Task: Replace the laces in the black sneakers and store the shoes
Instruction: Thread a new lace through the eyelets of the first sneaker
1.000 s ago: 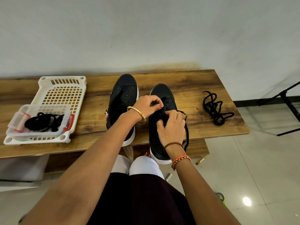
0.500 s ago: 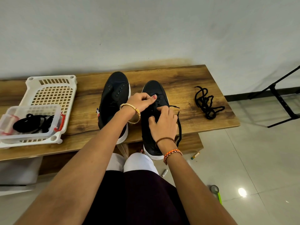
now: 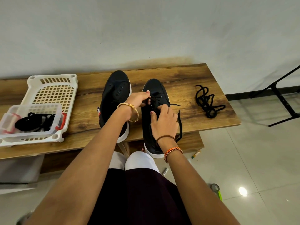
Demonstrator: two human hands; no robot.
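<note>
Two black sneakers with white soles stand side by side on the wooden bench point(image 3: 186, 78), toes toward the wall. The left sneaker point(image 3: 116, 93) has bare eyelets. The right sneaker point(image 3: 155, 90) has a black lace point(image 3: 179, 120) threaded through its upper eyelets, with loose ends trailing off its right side. My left hand point(image 3: 138, 100) pinches the lace at the eyelets. My right hand point(image 3: 164, 120) lies over the shoe's tongue, fingers curled on the lace there.
A loose black lace point(image 3: 206, 101) lies bunched on the bench's right part. At the left, a white perforated tray point(image 3: 52, 88) carries a clear plastic box point(image 3: 30, 119) with black laces inside. A black stand point(image 3: 282, 98) is on the tiled floor at right.
My left hand has shifted slightly along the eyelets of the right sneaker, and a lace end now sticks out to the shoe's right. The camera view has shifted slightly.
</note>
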